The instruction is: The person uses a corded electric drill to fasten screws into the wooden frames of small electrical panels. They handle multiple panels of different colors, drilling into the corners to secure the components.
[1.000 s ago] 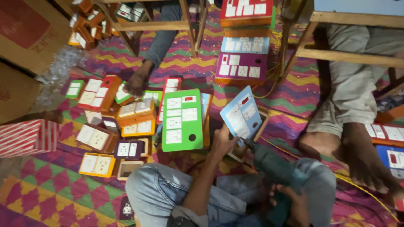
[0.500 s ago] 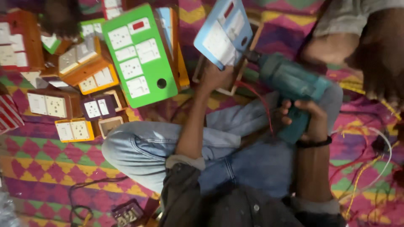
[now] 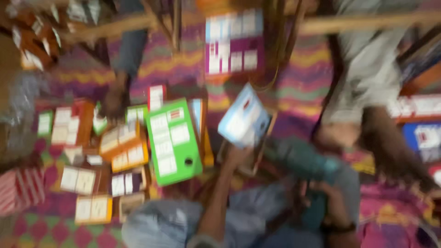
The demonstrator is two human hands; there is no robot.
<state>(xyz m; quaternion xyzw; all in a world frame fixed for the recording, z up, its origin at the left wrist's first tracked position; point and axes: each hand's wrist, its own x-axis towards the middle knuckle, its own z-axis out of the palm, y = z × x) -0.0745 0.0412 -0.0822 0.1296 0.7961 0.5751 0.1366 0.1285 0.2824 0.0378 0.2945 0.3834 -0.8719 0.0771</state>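
From the head camera, everything I get is smeared by motion blur, so I stick to the large shapes. My left hand (image 3: 236, 158) reaches forward from the left forearm and is closed around the lower edge of a light blue switch panel (image 3: 243, 117), which it holds tilted above the patterned mat (image 3: 298, 92); the single fingers are too blurred to make out. My right hand (image 3: 333, 197) is wrapped around the grip of a teal power drill (image 3: 301, 160), whose body points left towards the underside of the blue panel and ends just beside it. Whether the drill tip touches the panel, I cannot tell.

Just left of the blue panel lies a green switch panel (image 3: 174, 142) with white switches, flat on the mat. Further left sit several orange switch boxes (image 3: 124, 149), close together. A purple panel (image 3: 234, 50) with white switches lies well above, near a wooden frame (image 3: 367, 23). On the right another person's bare foot (image 3: 390, 147) rests on the mat, near the drill.
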